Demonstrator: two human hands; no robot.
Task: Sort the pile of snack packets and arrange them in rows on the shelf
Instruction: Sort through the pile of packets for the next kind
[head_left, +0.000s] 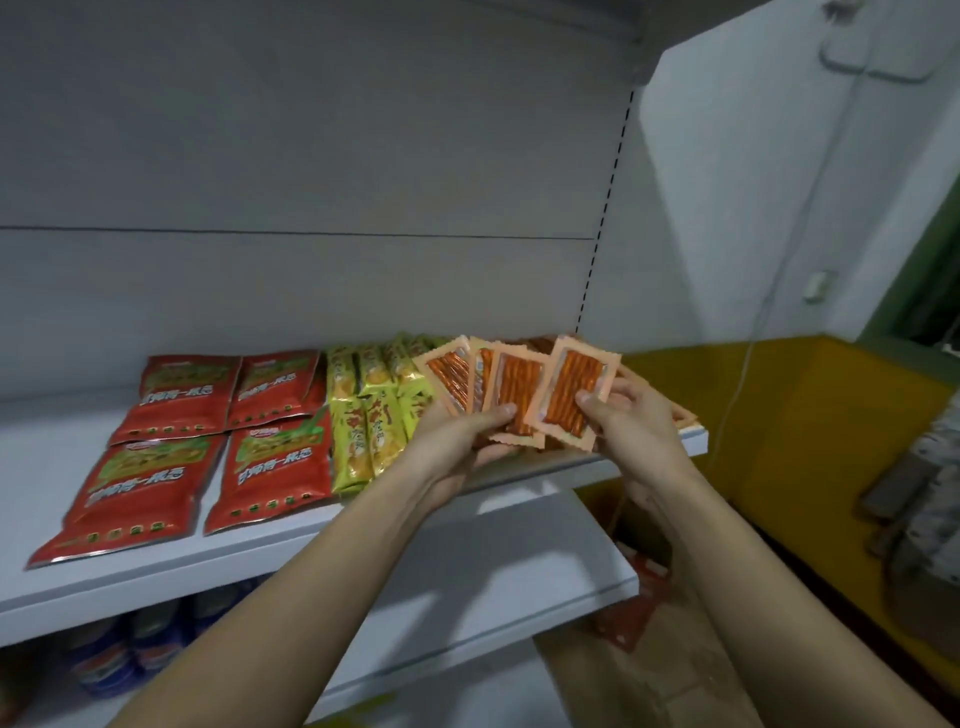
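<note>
Left hand pinches fanned orange stick-snack packets; right hand pinches one packet.
Sorting step: next, lay them on the shelf, at 3 o'clock of the yellow packets.

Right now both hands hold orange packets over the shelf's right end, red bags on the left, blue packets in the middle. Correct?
One slip: the middle packets are yellow-green, not blue, as the head view shows. The rest holds: left hand and right hand hold orange packets over the shelf's right end, red bags on the left.
</note>
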